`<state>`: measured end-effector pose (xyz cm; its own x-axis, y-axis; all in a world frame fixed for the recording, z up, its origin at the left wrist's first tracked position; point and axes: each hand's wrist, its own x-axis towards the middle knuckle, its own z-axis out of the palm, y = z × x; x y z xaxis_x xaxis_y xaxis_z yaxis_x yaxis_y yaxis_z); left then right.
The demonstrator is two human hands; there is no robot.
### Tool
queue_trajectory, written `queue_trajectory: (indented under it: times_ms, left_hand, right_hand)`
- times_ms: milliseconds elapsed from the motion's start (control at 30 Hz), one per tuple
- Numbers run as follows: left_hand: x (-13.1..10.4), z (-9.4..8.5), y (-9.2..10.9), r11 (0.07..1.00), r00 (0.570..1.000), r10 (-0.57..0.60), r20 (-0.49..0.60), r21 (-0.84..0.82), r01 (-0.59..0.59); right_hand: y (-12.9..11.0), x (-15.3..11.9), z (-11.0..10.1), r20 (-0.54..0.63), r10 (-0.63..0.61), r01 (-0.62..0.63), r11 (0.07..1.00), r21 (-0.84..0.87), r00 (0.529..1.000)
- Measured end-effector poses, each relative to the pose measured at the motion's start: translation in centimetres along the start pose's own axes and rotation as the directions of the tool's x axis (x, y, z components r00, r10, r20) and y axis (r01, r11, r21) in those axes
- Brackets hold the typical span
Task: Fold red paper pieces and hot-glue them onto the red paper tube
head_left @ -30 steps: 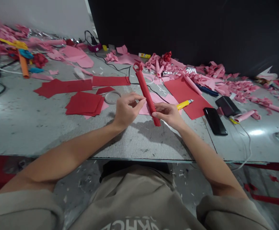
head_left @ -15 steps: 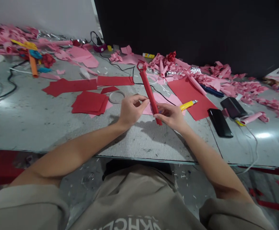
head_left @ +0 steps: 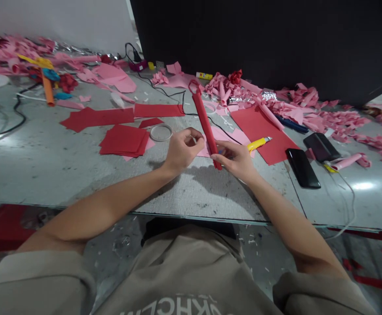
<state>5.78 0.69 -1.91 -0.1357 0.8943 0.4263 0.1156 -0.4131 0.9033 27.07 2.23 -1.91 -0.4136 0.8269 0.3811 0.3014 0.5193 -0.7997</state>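
While the right hand grips the red tube near its lower end, tilted above the counter, the left hand is pinched narrow just beside it; whether it holds anything, I cannot tell. The cutter lies partly on red paper.

Slim red paper tube, loop-ended, tilted
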Motion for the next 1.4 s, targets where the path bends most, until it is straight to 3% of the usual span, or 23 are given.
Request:
queue_trajectory:
  times_ms: [167, 433, 600, 900, 1400]
  left_hand:
    - [-0.1, 0.1, 0.3, 0.999, 0.999, 0.009, 0.038, -0.054, -0.007]
    - [-0.4, 0.4, -0.1, 0.977, 0.984, -0.055, 0.169, -0.193, 0.088]
    - [-0.6, 0.3, 0.1, 0.988, 0.982, -0.017, 0.186, -0.146, 0.045]
    - [-1.0, 0.5, 0.3, 0.999, 0.909, -0.012, 0.416, 0.035, -0.003]
    - [-1.2, 0.2, 0.8, 0.995, 0.9, -0.036, 0.435, 0.104, -0.011]
  right_hand:
    - [0.2, 0.4, -0.3, 0.011, 0.099, -0.099, 0.968, 0.23, 0.995]
    - [0.2, 0.6, -0.8, 0.007, 0.183, -0.172, 0.913, 0.371, 0.983]
    - [0.2, 0.7, -0.9, 0.022, 0.202, -0.192, 0.885, 0.425, 0.979]
    - [0.0, 0.9, -0.9, 0.03, 0.174, -0.168, 0.865, 0.472, 0.984]
    - [0.0, 0.8, -0.7, 0.042, 0.172, -0.169, 0.85, 0.498, 0.984]
